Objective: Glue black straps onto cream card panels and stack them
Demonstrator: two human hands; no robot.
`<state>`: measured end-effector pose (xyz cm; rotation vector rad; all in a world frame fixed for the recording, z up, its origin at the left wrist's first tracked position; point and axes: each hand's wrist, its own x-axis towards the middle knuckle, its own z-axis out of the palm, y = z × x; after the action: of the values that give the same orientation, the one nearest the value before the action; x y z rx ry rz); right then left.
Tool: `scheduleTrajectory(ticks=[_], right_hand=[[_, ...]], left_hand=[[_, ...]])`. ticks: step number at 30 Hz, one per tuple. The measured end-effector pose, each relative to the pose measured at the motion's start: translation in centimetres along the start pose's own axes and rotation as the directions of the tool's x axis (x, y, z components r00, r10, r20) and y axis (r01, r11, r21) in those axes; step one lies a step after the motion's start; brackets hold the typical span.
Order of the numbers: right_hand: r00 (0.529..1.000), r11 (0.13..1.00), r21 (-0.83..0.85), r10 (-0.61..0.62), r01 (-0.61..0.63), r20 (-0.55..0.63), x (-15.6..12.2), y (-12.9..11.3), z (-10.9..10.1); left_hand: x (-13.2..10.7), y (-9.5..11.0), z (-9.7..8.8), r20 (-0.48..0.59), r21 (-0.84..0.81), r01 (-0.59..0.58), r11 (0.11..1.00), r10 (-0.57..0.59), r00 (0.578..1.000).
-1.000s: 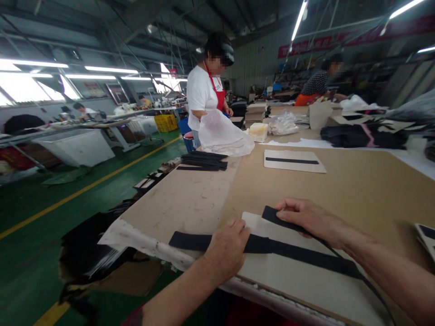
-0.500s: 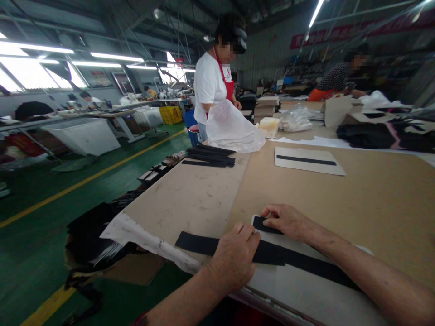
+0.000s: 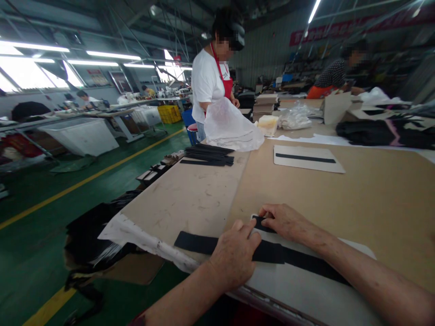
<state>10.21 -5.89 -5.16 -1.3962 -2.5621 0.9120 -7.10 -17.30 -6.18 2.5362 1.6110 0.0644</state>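
Observation:
A pale board point(image 3: 292, 285) lies at the table's near edge, with a black strip point(image 3: 312, 264) along it. Another black strip point(image 3: 195, 242) runs under my left hand point(image 3: 235, 251), one end sticking out past the board to the left. My left fingers are bent over this strip, the index finger reaching to the board's far left corner. At that corner my right hand point(image 3: 280, 220) has its thumb and fingers closed on the end of a black strip point(image 3: 261, 225). My right forearm covers part of the board and strips.
Farther back lies a white board point(image 3: 309, 164) with a black strip on it. A pile of black strips point(image 3: 209, 155) sits at the left table edge, near a translucent plastic sheet point(image 3: 231, 129). A co-worker point(image 3: 210, 77) stands behind. A box of black material point(image 3: 98, 231) is below left.
My left index finger has stretched forward to the board's corner. My right hand has shifted very slightly left. The view has moved a little.

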Motion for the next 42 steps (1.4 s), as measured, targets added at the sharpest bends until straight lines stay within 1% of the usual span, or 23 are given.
scheduleTrajectory(ticks=[2,5,7,10,11,13,14,16,18,20,22,24,26,29,35,39,42], right_hand=[[1.0,1.0,0.008,0.006,-0.006,-0.007,-0.2,0.4,-0.4],[0.999,0.997,0.08,0.018,-0.021,0.03,-2.0,2.2,-2.4],[0.995,0.984,0.172,0.038,-0.053,0.094,-4.3,4.5,-4.2],[0.982,0.947,0.274,0.134,-0.167,0.136,-8.9,8.7,-6.2],[0.976,0.932,0.299,0.175,-0.205,0.126,-10.5,9.9,-6.4],[0.965,0.891,0.374,0.255,-0.258,0.058,-13.1,11.9,-6.2],[0.954,0.864,0.422,0.298,-0.275,0.012,-14.1,12.5,-5.8],[0.913,0.807,0.508,0.398,-0.303,-0.087,-15.3,13.2,-4.5],[0.855,0.764,0.558,0.489,-0.325,-0.173,-15.8,13.4,-3.0],[0.795,0.752,0.563,0.552,-0.345,-0.251,-15.8,13.5,-1.7],[0.747,0.772,0.52,0.577,-0.366,-0.331,-15.8,13.8,-0.8],[0.72,0.798,0.461,0.575,-0.388,-0.388,-15.9,14.0,-0.3],[0.706,0.809,0.43,0.572,-0.402,-0.417,-16.0,14.0,-0.2],[0.701,0.81,0.425,0.573,-0.404,-0.425,-16.0,13.7,-0.4],[0.719,0.813,0.405,0.569,-0.419,-0.399,-15.6,12.9,-1.3],[0.695,0.805,0.417,0.582,-0.422,-0.422,-15.2,12.9,-1.3],[0.69,0.801,0.406,0.59,-0.439,-0.419,-15.0,12.9,-1.2]], left_hand=[[0.0,0.0,-0.1,0.002,0.009,-0.005,1.0,0.005,1.0],[0.1,-0.1,-0.2,-0.001,0.012,-0.006,1.0,0.006,1.0],[0.2,-0.1,-0.2,0.0,0.011,-0.002,1.0,0.002,1.0],[0.3,-0.1,-0.2,-0.002,0.008,0.003,1.0,-0.003,1.0],[0.3,-0.1,-0.2,-0.005,0.006,0.005,1.0,-0.005,1.0],[0.3,-0.1,-0.1,-0.011,0.006,0.013,1.0,-0.013,1.0],[0.4,-0.2,0.0,-0.01,0.007,0.017,1.0,-0.017,1.0],[0.4,-0.2,0.2,-0.014,0.011,0.024,1.0,-0.024,1.0],[0.4,-0.4,0.4,-0.02,0.021,0.021,1.0,-0.021,1.0],[0.4,-0.5,0.5,-0.028,0.037,0.018,0.999,-0.017,0.999],[0.4,-0.6,0.6,-0.033,0.053,0.019,0.998,-0.017,0.999],[0.4,-0.7,0.7,-0.043,0.062,0.018,0.998,-0.016,0.999],[0.4,-0.8,0.8,-0.056,0.066,0.017,0.998,-0.013,0.998],[0.4,-1.0,0.9,-0.06,0.072,0.014,0.997,-0.01,0.998],[0.6,-1.2,1.0,-0.039,0.07,0.013,0.997,-0.01,0.999],[0.6,-1.3,1.0,-0.028,0.077,0.02,0.997,-0.018,0.999],[0.6,-1.5,1.1,-0.027,0.093,0.025,0.995,-0.022,0.999]])
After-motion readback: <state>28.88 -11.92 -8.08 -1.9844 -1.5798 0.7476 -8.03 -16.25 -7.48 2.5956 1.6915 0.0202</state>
